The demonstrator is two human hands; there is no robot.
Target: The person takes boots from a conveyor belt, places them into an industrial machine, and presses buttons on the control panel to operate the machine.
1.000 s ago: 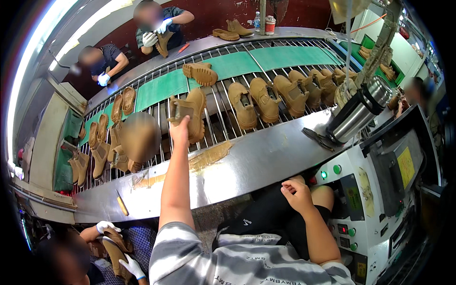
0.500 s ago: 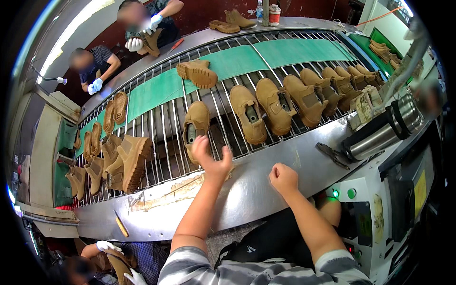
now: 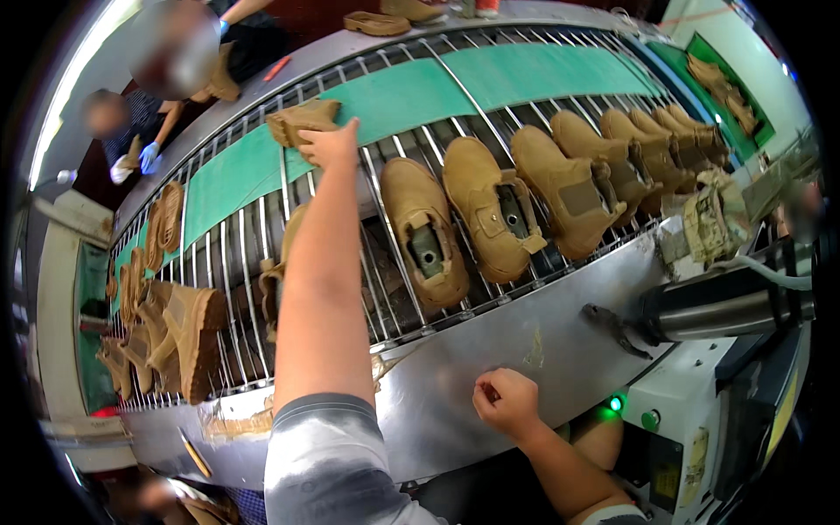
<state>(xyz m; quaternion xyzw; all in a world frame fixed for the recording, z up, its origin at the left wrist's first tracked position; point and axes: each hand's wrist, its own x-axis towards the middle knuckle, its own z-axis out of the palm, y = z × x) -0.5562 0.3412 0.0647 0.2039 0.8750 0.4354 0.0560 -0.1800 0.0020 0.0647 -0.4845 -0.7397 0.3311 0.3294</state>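
A long conveyor [image 3: 490, 83] of metal rods with a green belt down its middle fills most of the view, and a steel surface [image 3: 525, 359] runs along its near edge. Tan boots lie on the rods in a loose row: one boot [image 3: 424, 232] on its side near the middle, a second [image 3: 490, 210] beside it, a third [image 3: 569, 188] next along, and more crowded toward the right end [image 3: 665, 144]. A heap of boots [image 3: 175, 337] sits at the left end. To the right, a machine's steel cylinder [image 3: 726, 306] lies level above a green lamp [image 3: 615, 403].

The left hand [image 3: 328, 144] is stretched far across the conveyor and rests on a tan boot [image 3: 302, 118] lying at the edge of the green belt; its grip looks closed over the boot's near end, though the fingers are mostly hidden. The right hand [image 3: 506, 401] is curled loosely against the steel surface, holding nothing visible.

As a judgement, the work is at an early point: the far boot is only just taken hold of and not yet lifted off the belt, while the row of boots nearer by lies untouched.
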